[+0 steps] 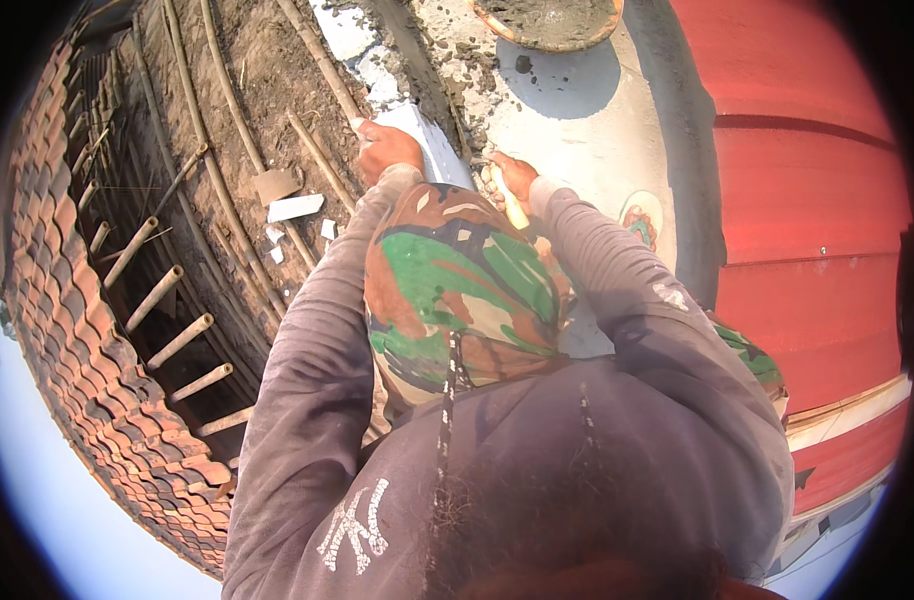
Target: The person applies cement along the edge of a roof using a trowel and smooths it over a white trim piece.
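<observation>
The white rectangular block (432, 150) lies just in front of the knee in green-and-brown camouflage trousers (462, 265), which hides its near end from me. The left hand (389, 152) is at the block's left edge; most of its fingers are turned away, so I cannot tell whether it grips or only presses. If it only presses, I think the block could slide or tilt when it is pushed from one side. The right hand (517, 178) is apart from the left one, on the other side of the block, and seems closed around a pale yellow, slim handle (514, 208). I do not see the working end of this tool, therefore I would worry that it knocks the block's edge.

Beyond the block, the rough grey mortar (417, 45) is lumpy; in my judgement, a lump under the block could make it sit unevenly. The round basin with an orange-brown rim (547, 46), holding grey mix, stands farther away, and a careless reach could tip it. On the left, broken white pieces (295, 207) and brown bamboo poles (322, 158) lie on bare soil (267, 100), where a foot could slip.
</observation>
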